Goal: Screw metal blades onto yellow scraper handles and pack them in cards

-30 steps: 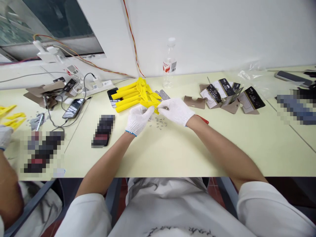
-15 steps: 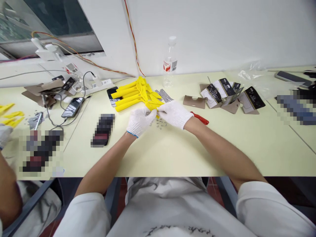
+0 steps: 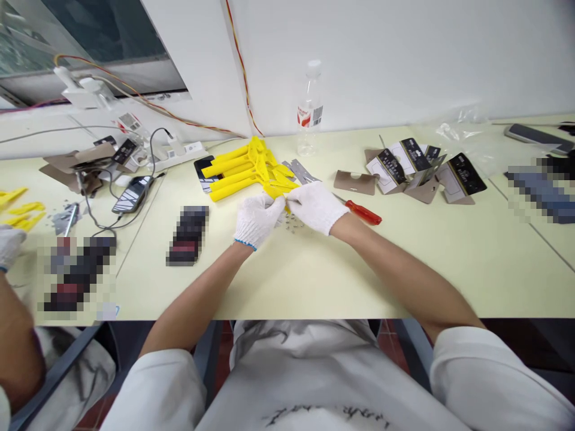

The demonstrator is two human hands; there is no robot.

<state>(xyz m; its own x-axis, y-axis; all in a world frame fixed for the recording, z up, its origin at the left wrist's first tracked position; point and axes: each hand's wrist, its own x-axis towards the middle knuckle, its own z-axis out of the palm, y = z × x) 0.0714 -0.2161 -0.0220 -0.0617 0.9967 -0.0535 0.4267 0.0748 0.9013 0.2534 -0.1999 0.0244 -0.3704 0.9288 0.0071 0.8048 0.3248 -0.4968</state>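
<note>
My left hand (image 3: pixel 258 218), in a white knit glove, is closed on the near end of a yellow plastic scraper (image 3: pixel 277 188). The gloved right hand (image 3: pixel 315 208) meets it there with thumb and fingers pinched together; whatever is between those fingertips is hidden. Several more yellow scrapers (image 3: pixel 236 169) lie stacked just beyond, their handles pointing left. Small screws (image 3: pixel 294 225) are scattered under and between my hands. Flat grey metal blades (image 3: pixel 302 172) rest behind my right fingers. A red-handled screwdriver (image 3: pixel 365 213) lies beside my right wrist.
A clear plastic bottle (image 3: pixel 309 114) stands by the wall. Printed card packaging (image 3: pixel 415 167) lies at right. On the left are a phone (image 3: pixel 132 194) with a cable, a power strip (image 3: pixel 179 154), a blurred dark object (image 3: pixel 187 236) and another person's gloved hand (image 3: pixel 9 245).
My hands stay together at the yellow scraper, with small shifts of the fingers. The right hand has moved slightly left, and more of the screwdriver shows beside it.
</note>
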